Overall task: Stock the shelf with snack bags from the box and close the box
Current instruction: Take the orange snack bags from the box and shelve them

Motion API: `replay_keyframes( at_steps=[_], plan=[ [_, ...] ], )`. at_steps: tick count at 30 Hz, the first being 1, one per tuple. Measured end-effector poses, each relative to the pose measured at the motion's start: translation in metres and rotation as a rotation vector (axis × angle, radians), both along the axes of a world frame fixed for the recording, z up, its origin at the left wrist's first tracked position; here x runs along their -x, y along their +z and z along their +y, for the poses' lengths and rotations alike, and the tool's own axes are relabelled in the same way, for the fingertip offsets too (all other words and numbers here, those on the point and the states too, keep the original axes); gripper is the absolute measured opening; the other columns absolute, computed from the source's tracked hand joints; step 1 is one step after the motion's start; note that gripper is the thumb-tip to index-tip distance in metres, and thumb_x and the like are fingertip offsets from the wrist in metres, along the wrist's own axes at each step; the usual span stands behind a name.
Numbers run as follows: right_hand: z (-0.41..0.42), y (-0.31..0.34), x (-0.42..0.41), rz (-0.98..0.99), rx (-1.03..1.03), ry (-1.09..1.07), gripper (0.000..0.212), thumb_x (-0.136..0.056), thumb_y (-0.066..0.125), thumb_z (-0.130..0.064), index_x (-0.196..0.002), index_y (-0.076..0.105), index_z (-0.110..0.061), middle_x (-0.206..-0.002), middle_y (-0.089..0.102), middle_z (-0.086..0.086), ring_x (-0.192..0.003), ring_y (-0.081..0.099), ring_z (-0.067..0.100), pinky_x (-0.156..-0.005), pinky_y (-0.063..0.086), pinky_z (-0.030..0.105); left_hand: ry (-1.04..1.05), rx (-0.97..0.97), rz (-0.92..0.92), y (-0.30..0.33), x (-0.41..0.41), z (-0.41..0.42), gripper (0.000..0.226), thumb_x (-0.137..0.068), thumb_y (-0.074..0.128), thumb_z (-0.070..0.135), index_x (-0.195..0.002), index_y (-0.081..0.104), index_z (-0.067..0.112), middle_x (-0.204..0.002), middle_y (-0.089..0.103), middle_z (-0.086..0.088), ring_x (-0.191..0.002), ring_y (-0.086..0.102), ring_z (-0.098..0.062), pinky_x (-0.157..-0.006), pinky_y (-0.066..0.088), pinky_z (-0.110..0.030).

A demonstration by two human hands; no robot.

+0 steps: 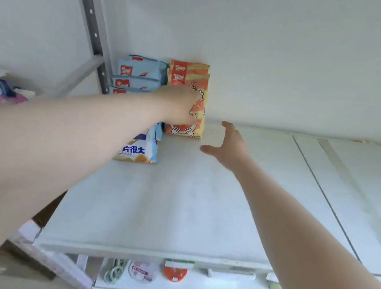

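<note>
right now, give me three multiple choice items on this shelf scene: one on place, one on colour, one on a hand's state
1. Where do the orange snack bags stand relative to the blue snack bags?
A. to their right
B. to their left
C. on the lower shelf

2. What colour is the top shelf surface?
A. black
B. white
C. red

3. How is the right hand?
A. gripping a blue bag
B. closed in a fist
C. open, holding nothing

Answers:
1. A, the orange stack sits right of the blue stack, at the back by the wall.
2. B, the bare board in front of the bags is white.
3. C, its fingers are spread above the shelf, apart from the bags, while the left hand holds the front orange bag.
</note>
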State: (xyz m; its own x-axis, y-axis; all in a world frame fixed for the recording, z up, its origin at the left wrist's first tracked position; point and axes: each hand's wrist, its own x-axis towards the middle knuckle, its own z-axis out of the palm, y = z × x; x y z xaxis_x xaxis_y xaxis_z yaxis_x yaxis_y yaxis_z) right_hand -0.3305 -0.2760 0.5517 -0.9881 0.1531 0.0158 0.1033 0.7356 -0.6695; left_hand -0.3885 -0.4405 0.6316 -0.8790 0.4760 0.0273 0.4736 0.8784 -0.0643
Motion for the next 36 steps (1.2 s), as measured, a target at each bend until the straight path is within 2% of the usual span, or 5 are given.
replay_keyframes(
  at_steps=[4, 7, 11, 23, 36],
  plan=[
    [-0.006, 0.021, -0.080, -0.100, -0.284, 0.015, 0.090, -0.082, 0.076, -0.036, -0.153, 0.022, -0.018, -0.149, 0.037, 0.008, -0.132, 0.042, 0.028, -0.093, 0.047, 0.038, -0.036, -0.001, -0.010, -0.010, -0.089, -0.005, 0.053, -0.084, 0.058, 0.037, -0.131, 0.046, 0.016, -0.127, 0.053, -0.006, -0.115, 0.053, -0.030, -0.080, 0.047, -0.034],
    [-0.009, 0.027, -0.142, -0.161, -0.417, 0.056, 0.085, -0.085, 0.071, -0.034, -0.153, 0.022, -0.021, -0.151, 0.035, 0.005, -0.136, 0.037, 0.025, -0.096, 0.043, 0.038, -0.038, 0.016, -0.029, -0.022, -0.160, -0.012, 0.052, -0.085, 0.057, 0.031, -0.133, 0.043, 0.014, -0.129, 0.051, -0.007, -0.117, 0.052, -0.030, -0.078, 0.043, -0.035],
    [-0.010, 0.009, -0.242, -0.243, -0.434, 0.052, 0.078, -0.087, 0.069, -0.033, -0.151, 0.026, -0.020, -0.149, 0.036, 0.004, -0.133, 0.039, 0.026, -0.096, 0.042, 0.038, -0.112, -0.038, -0.156, -0.057, -0.258, -0.020, 0.056, -0.085, 0.056, 0.029, -0.137, 0.040, 0.017, -0.132, 0.050, -0.006, -0.120, 0.049, -0.028, -0.090, 0.046, -0.039],
    [-0.042, -0.073, -0.526, -0.587, -0.410, -0.129, 0.067, -0.088, 0.063, -0.025, -0.147, 0.032, -0.020, -0.144, 0.040, 0.007, -0.130, 0.044, 0.030, -0.094, 0.043, 0.038, -0.263, 0.063, -0.510, -0.172, -0.489, -0.057, 0.067, -0.085, 0.058, 0.034, -0.145, 0.032, 0.021, -0.141, 0.046, -0.003, -0.129, 0.044, -0.026, -0.099, 0.040, -0.036],
    [0.027, -0.094, -0.737, -0.716, -0.335, -0.365, 0.080, -0.086, 0.068, -0.040, -0.151, 0.026, -0.020, -0.147, 0.040, 0.004, -0.131, 0.042, 0.027, -0.099, 0.042, 0.038, -0.520, 0.170, -0.601, -0.189, -0.615, 0.043, 0.072, -0.085, 0.059, 0.039, -0.147, 0.028, 0.022, -0.141, 0.045, -0.004, -0.131, 0.040, -0.026, -0.102, 0.037, -0.036]
  ],
)
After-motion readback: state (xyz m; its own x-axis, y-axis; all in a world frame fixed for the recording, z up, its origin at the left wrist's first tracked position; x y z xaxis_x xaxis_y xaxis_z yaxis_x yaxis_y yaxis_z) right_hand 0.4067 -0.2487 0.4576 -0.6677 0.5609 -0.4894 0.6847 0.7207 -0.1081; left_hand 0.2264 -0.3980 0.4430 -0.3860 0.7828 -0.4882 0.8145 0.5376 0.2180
